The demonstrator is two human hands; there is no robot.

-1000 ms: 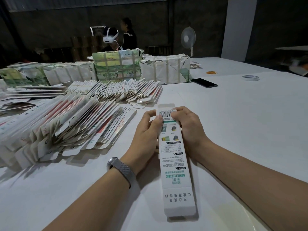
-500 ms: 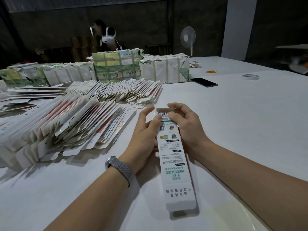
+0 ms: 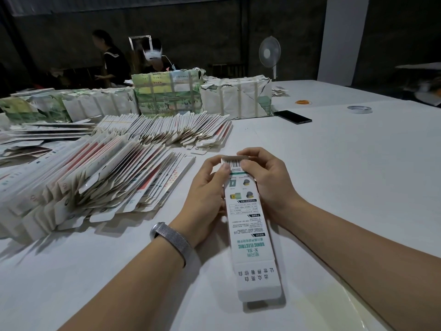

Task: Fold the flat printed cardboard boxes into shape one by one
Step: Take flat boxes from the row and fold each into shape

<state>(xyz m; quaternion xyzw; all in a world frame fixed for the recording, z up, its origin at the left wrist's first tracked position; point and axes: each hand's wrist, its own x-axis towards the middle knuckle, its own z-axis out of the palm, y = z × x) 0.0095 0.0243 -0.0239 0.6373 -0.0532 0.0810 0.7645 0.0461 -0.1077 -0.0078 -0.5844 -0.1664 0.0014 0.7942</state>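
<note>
Far end flap now bent over toward the opening, where half a second ago stood more upright; box lifted slightly off the table at that end. Left hand curled round the box's left edge, thumb pressing on the barcode strip. Right hand gripping the right edge, fingertips hooked over the top flap, thumb alongside. Box long and narrow, running from between both hands back toward the body, near flap still open and flat on the table.

Closing the far end looks like the step in hand. Risks from here: tuck tab catching on the rim and creasing if pushed in crooked; side walls bowing out under too tight a squeeze, leaving no room for the tab; box collapsing flat again should either grip slacken.

Left of the left hand, 1 fanned heap of flat blanks, well apart. Beyond both hands, more blanks and strapped bundles. Ahead of the right hand, a phone, far off.
</note>
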